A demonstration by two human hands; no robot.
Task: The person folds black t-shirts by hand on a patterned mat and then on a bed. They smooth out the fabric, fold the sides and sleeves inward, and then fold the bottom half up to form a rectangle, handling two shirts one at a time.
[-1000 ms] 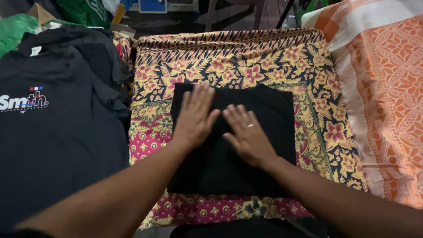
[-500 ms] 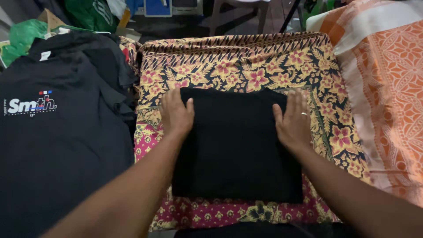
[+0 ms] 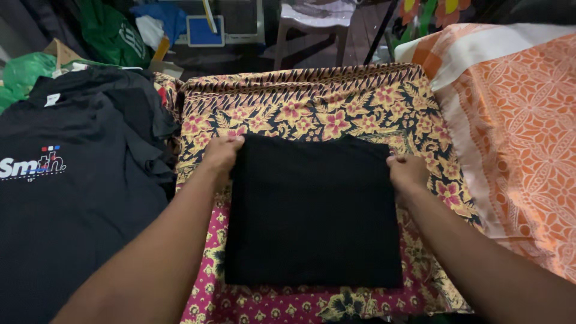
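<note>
your left hand (image 3: 221, 153) and right hand (image 3: 408, 171) have moved from pressing flat to curling fingers closed on the far corners of the folded black cloth rectangle (image 3: 312, 210); it lies centred on the floral batik-covered bench (image 3: 312, 102), likely smoothed.

both hands grip folded black garment (image 3: 312, 210).
</note>
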